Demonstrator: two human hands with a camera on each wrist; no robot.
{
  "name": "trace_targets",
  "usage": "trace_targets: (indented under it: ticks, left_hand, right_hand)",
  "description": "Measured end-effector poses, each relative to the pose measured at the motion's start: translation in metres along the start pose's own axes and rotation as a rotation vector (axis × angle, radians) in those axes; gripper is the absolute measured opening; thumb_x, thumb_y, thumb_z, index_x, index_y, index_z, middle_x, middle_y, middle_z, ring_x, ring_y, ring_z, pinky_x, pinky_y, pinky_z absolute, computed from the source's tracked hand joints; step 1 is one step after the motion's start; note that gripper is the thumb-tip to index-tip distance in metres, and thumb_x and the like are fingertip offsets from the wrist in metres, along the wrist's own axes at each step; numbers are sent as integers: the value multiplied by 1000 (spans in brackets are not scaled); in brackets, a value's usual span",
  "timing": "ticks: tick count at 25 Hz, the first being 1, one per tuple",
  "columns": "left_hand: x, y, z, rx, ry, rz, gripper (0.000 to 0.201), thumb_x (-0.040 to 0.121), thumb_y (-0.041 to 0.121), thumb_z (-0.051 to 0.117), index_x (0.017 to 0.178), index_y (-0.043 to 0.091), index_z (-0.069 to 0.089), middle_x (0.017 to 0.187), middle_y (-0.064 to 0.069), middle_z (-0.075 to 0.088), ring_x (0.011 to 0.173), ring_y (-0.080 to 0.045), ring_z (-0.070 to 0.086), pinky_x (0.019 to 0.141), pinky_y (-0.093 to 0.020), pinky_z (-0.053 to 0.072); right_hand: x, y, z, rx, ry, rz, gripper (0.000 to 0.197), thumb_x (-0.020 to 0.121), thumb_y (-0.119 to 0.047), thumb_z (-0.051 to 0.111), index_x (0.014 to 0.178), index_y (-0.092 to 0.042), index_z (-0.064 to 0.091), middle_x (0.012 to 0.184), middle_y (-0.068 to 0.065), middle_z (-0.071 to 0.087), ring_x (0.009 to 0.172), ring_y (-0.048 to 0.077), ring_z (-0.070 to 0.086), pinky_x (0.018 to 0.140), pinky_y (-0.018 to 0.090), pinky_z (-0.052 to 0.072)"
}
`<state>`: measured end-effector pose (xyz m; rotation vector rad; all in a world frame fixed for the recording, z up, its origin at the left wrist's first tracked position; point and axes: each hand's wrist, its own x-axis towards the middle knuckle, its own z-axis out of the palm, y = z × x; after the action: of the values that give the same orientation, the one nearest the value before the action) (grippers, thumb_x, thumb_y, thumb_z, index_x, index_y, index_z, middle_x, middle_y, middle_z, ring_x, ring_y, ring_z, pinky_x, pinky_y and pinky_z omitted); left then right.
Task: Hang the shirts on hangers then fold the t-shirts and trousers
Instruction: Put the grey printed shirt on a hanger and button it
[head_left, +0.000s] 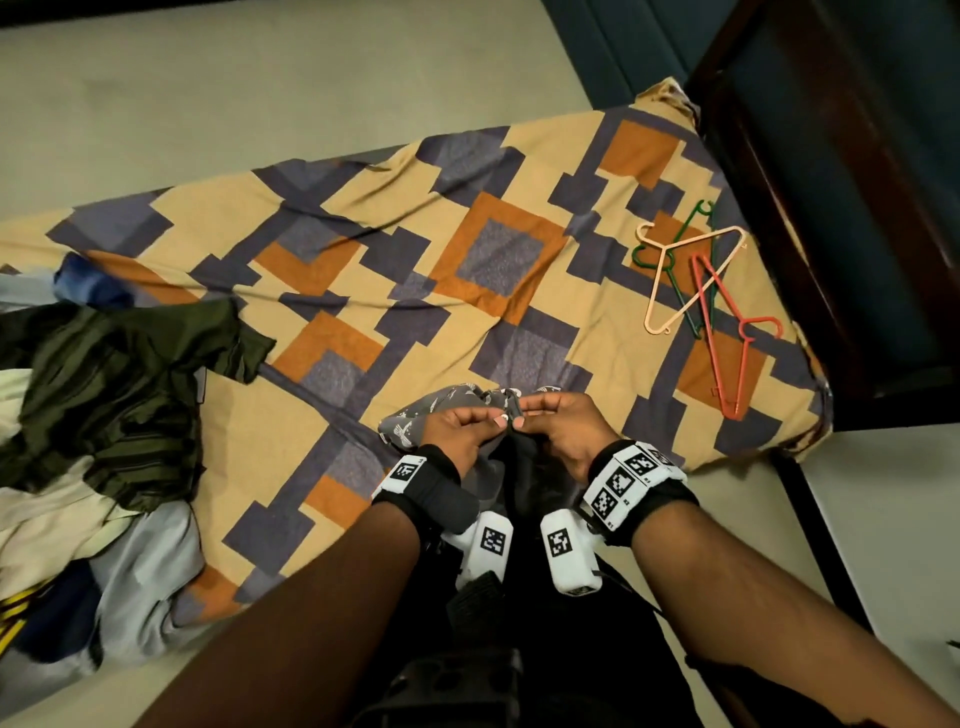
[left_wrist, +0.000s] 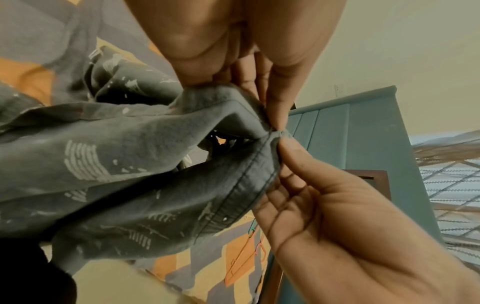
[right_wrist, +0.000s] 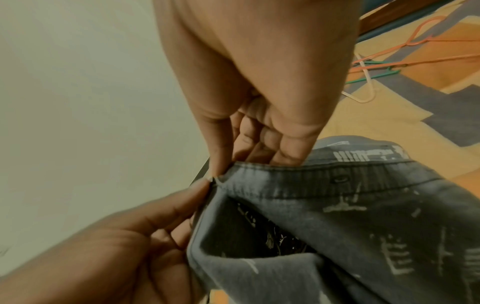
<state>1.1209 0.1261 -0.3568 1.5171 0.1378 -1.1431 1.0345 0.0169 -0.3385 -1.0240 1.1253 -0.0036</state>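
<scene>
Together, left hand (head_left: 457, 431) and right hand (head_left: 569, 428) fingers pinch the grey shirt's (left_wrist: 124, 164) stitched edge.

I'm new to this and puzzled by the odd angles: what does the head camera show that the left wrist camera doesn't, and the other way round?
Only the head view: the clothes pile at the left of the bed, and both wrist bands. Only the left wrist view: the stitched hem close up, a teal headboard and a window grille. Both: the left hand and right hand pinching the grey shirt, and the hangers.

grey white-printed shirt (head_left: 415, 423), orange-tan-purple bedsheet (head_left: 395, 218)
</scene>
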Motion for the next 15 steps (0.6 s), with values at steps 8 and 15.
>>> trace_targets:
  ticks: [8,15]
  left_hand:
    - [7,6,4,174,135,-9,20,78,-5,72,68,11,66,52,8,66,49,-2,61,60,-18,53]
    - [15,8,16,279,135,-44,6,83,1,69,88,0,70,65,0,67,63,-13,62,72,-28,55]
  right_hand:
    - [19,-3,-11,-222,-111,-26,34,75,20,64,106,5,66,86,7,66,80,14,61,72,19,53]
    - [25,0,-17,-343,-117,-73,31,87,17,50,113,6,64,95,10,67,77,9,62,65,11,51]
